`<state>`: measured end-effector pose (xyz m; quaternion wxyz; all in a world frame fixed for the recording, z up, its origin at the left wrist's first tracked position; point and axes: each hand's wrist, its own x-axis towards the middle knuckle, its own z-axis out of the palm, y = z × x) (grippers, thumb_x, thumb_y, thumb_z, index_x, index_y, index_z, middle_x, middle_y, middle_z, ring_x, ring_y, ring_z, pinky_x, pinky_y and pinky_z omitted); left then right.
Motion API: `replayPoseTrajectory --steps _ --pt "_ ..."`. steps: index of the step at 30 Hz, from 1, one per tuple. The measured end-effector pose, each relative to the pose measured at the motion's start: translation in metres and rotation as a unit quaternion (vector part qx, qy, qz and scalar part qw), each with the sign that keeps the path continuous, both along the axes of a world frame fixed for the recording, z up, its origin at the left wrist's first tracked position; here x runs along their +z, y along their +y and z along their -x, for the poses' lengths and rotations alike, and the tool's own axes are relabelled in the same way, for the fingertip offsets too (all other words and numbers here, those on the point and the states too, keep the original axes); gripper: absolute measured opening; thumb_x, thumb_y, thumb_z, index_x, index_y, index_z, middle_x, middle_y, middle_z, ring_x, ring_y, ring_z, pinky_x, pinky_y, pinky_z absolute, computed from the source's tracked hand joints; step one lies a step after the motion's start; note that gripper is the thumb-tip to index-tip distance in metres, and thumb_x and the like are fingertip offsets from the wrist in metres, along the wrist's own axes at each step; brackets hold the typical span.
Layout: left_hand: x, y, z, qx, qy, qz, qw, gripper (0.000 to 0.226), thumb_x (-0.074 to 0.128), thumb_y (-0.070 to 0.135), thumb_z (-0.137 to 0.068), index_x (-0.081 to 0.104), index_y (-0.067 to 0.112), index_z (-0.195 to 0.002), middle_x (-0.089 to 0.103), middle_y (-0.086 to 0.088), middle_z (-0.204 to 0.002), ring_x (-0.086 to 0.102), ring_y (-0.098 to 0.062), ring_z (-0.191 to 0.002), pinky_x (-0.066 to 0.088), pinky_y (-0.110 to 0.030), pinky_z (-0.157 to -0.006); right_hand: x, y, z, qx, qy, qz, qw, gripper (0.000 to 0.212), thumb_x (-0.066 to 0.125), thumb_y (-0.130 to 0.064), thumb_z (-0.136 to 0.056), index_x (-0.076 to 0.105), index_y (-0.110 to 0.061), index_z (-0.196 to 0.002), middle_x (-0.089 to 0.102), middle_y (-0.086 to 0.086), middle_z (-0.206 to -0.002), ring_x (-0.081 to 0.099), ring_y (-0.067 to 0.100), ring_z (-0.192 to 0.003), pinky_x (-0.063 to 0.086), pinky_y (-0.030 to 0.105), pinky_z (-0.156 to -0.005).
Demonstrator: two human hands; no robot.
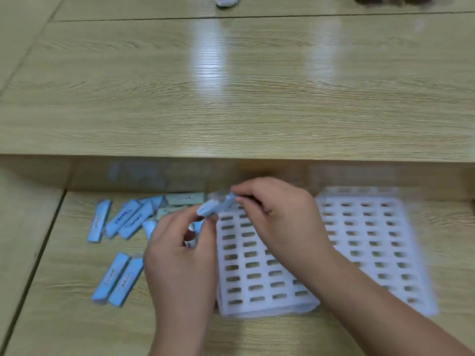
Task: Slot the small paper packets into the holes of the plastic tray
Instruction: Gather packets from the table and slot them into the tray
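Note:
A white plastic tray point(370, 253) with rows of oblong holes lies on the lower table in front of me. Every hole I can see holds nothing. Above its far left corner both hands pinch one light blue paper packet point(216, 205). My left hand point(180, 255) holds the packet's near end. My right hand point(280, 217) holds the far end, its forearm lying across the tray. Several more blue packets point(123, 219) lie loose to the left, and two lie side by side point(117, 278) nearer me. Motion blurs the view.
Two pale green packets point(185, 197) sit behind the blue pile. A raised wooden table top point(231, 86) rises as a step just beyond the tray. Something pale point(227, 0) sits at its far edge. A seam point(33, 273) runs down the lower table on the left.

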<state>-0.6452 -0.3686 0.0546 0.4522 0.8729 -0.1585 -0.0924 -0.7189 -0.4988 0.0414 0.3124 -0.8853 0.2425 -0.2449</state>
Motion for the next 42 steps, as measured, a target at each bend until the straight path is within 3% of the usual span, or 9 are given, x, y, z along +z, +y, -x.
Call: replayPoseTrajectory --steps 3,8,12,17,22,25,30,36,42 --pt "-0.006 0.002 -0.001 -0.003 0.014 0.011 1.000 0.004 0.071 0.026 -0.089 0.073 0.029 -0.089 0.061 0.016 -0.095 0.058 -0.007 -0.082 0.046 -0.024 -0.069 -0.006 -0.001 -0.002 0.026 0.015 0.057 0.998 0.021 0.068 -0.015 -0.087 0.074 -0.020 -0.107 0.073 -0.004 -0.098 0.070 0.019 -0.087 0.058 0.040 -0.069" --pt "-0.007 0.001 -0.004 -0.040 0.006 -0.008 0.999 0.017 0.066 0.033 -0.090 0.074 0.023 -0.102 0.049 0.024 -0.107 0.060 -0.021 -0.096 0.053 -0.042 -0.083 -0.008 -0.001 -0.009 0.095 0.073 0.102 0.988 0.049 0.070 0.003 -0.074 0.072 -0.022 -0.116 0.070 -0.002 -0.097 0.067 0.025 -0.083 0.056 0.042 -0.054" --pt "-0.005 0.000 -0.006 -0.076 -0.020 -0.021 0.997 0.014 0.063 0.034 -0.092 0.071 0.026 -0.099 0.046 0.028 -0.108 0.060 -0.021 -0.099 0.053 -0.043 -0.084 0.007 -0.003 0.004 0.060 0.024 0.022 0.998 0.041 0.051 -0.015 -0.090 0.067 -0.028 -0.125 0.067 -0.011 -0.112 0.064 0.011 -0.101 0.057 0.037 -0.077" --pt "-0.009 -0.004 -0.004 -0.113 -0.021 -0.026 0.993 0.018 0.063 0.032 -0.094 0.072 0.033 -0.109 0.049 0.022 -0.107 0.059 -0.011 -0.099 0.054 -0.036 -0.079 0.014 0.002 0.007 0.076 -0.004 -0.016 0.997 0.020 0.064 -0.022 -0.094 0.067 -0.026 -0.113 0.065 -0.016 -0.103 0.061 0.002 -0.095 0.053 0.030 -0.079" --pt "-0.009 0.000 -0.005 -0.099 0.061 0.014 0.993 0.030 0.063 0.033 -0.095 0.055 0.048 -0.119 0.055 0.026 -0.118 0.058 0.010 -0.103 0.051 -0.017 -0.076 0.006 0.002 0.007 -0.008 -0.045 -0.067 0.997 0.016 0.068 -0.014 -0.090 0.066 -0.023 -0.103 0.064 -0.016 -0.094 0.064 0.004 -0.087 0.055 0.023 -0.072" --pt "-0.009 0.003 -0.002 -0.087 0.121 0.024 0.989 0.030 0.062 0.033 -0.096 0.051 0.051 -0.118 0.061 0.029 -0.113 0.059 0.014 -0.099 0.048 -0.011 -0.073 0.001 0.005 0.006 -0.019 -0.011 -0.092 0.995 0.016 0.067 -0.018 -0.090 0.063 -0.028 -0.101 0.062 -0.019 -0.093 0.063 0.000 -0.087 0.054 0.020 -0.070" --pt "-0.011 0.001 -0.001 -0.108 0.112 0.027 0.987 0.030 0.059 0.032 -0.097 0.059 0.061 -0.092 0.067 0.030 -0.100 0.064 0.008 -0.095 0.052 -0.016 -0.073 -0.007 0.002 0.009 -0.005 -0.003 -0.047 0.999 0.023 0.067 -0.014 -0.091 0.061 -0.028 -0.108 0.063 -0.016 -0.099 0.063 0.002 -0.086 0.052 0.024 -0.071" --pt "-0.015 0.001 -0.003 -0.110 0.113 0.036 0.987 0.021 0.059 0.032 -0.096 0.063 0.051 -0.104 0.069 0.022 -0.104 0.065 0.005 -0.097 0.057 -0.027 -0.080 -0.011 -0.004 0.014 0.014 -0.027 0.080 0.996 0.019 0.065 -0.009 -0.090 0.070 -0.013 -0.108 0.069 -0.002 -0.099 0.066 0.013 -0.087 0.054 0.033 -0.068" --pt "-0.018 0.002 -0.004 -0.123 0.135 0.043 0.982 0.022 0.058 0.032 -0.097 0.066 0.045 -0.114 0.070 0.020 -0.107 0.066 0.000 -0.102 0.058 -0.031 -0.084 -0.020 -0.003 0.022 0.031 0.034 0.146 0.988 0.022 0.056 -0.017 -0.093 0.068 -0.020 -0.111 0.070 -0.002 -0.101 0.069 0.022 -0.079 0.053 0.039 -0.052"
